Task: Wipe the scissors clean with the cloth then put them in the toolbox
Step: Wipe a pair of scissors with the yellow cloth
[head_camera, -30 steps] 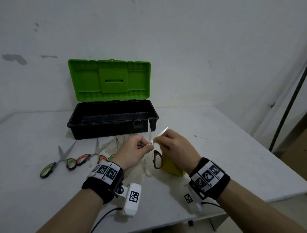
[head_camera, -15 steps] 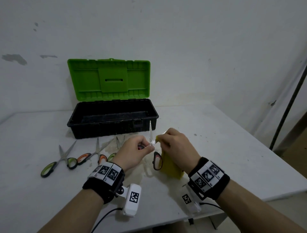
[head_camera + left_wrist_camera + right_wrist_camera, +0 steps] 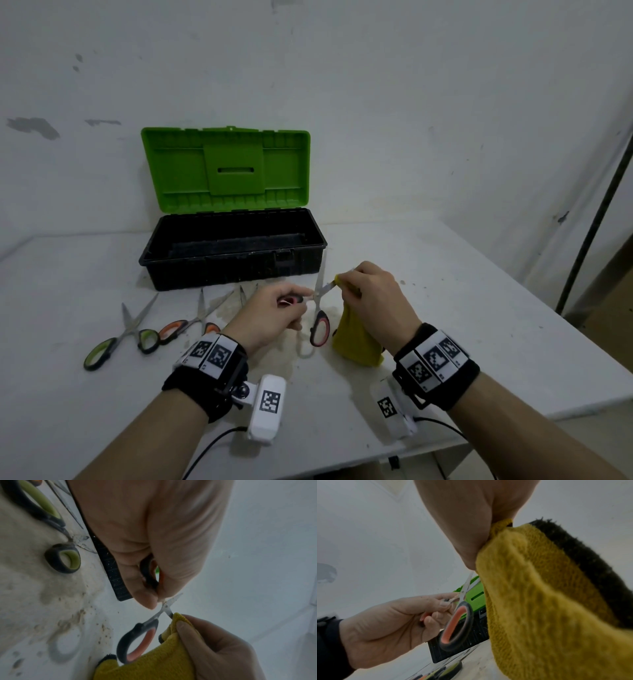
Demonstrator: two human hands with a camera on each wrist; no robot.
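- Four pairs of scissors show in the head view, and none is in the toolbox point(image 3: 233, 260) yet, so most of the task seems left.
- Table point(image 3: 479, 308) fills the lower frame, stained and gritty near the middle.
- Toolbox sits centre-left with its green lid point(image 3: 226, 168) propped open; its black tray looks empty, though the near wall hides part of the floor.
- Cloth point(image 3: 356, 339), yellow with a dark edge, hangs from the right hand point(image 3: 373, 294) just right of centre, its lower end on or near the table.
- Right hand's fingers are curled on the cloth, pinching a fold of it around one blade; how firmly cannot be told.
- Left hand point(image 3: 274, 315), centre frame, has its fingers curled round one handle loop of the red scissors point(image 3: 320, 308), thumb near the pivot.
- Red scissors are held above the table in front of the toolbox, blades spread apart: one blade points up, the other runs into the cloth. The free loop hangs down between the hands.
- Wiping is under way on this pair; specks still show on the blades in the left wrist view.
- Green scissors point(image 3: 120, 339) lie at lower left, orange scissors point(image 3: 185, 325) just beside them, and a third pair is mostly hidden behind the left hand. All three are still to be wiped.
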